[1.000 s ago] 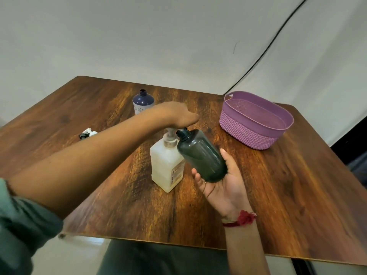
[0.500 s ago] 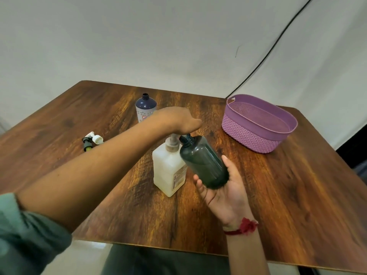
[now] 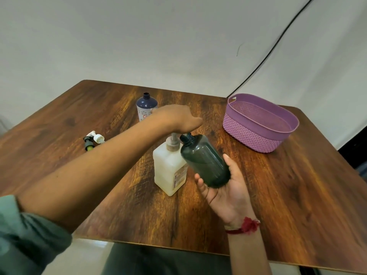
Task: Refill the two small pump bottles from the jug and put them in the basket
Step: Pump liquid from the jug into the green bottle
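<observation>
A white jug with a pump stands at the middle of the wooden table. My left hand reaches over it and is curled on top of the pump head, which it hides. My right hand grips a dark green bottle from below. The bottle is tilted left, and its open neck sits right beside the pump's stem under my left hand. A blue capless bottle stands upright behind my left wrist. The purple basket sits at the back right and looks empty.
Two loose pump tops, one white and one dark, lie on the table at the left. A black cable runs down the wall behind the basket. The table's front edge is close to my body.
The whole scene has slid slightly lower in the view. My left hand stays on the jug's pump and my right hand keeps the dark bottle's neck at the pump.
</observation>
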